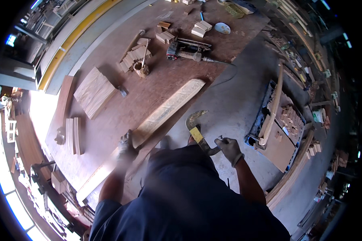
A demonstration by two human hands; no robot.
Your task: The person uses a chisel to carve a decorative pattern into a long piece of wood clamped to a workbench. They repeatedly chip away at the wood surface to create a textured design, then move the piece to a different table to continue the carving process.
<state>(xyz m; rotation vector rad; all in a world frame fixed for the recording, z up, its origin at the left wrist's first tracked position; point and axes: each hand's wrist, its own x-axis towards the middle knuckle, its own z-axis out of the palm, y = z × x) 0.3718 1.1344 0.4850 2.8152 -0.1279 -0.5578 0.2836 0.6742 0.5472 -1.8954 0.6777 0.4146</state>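
Observation:
A long pale wooden board (167,108) lies slantwise along the near edge of the workbench. My left hand (127,149), in a grey glove, is closed over this board about midway, its fingers curled at the edge; blur softens the wrist. My right hand (230,151), also gloved, grips the screw end of a C-clamp (196,134) in front of my body. The clamp has a curved, worn jaw and a yellow patch on its frame. It hangs off the bench's near side, apart from the board.
On the bench (108,138) are a nail gun (188,51), a glue pot (141,70) with a brush, wood blocks (134,57), a wide panel (94,92) and short slats (73,135). To the right, a blue crate (265,108) holds wood pieces above the grey floor.

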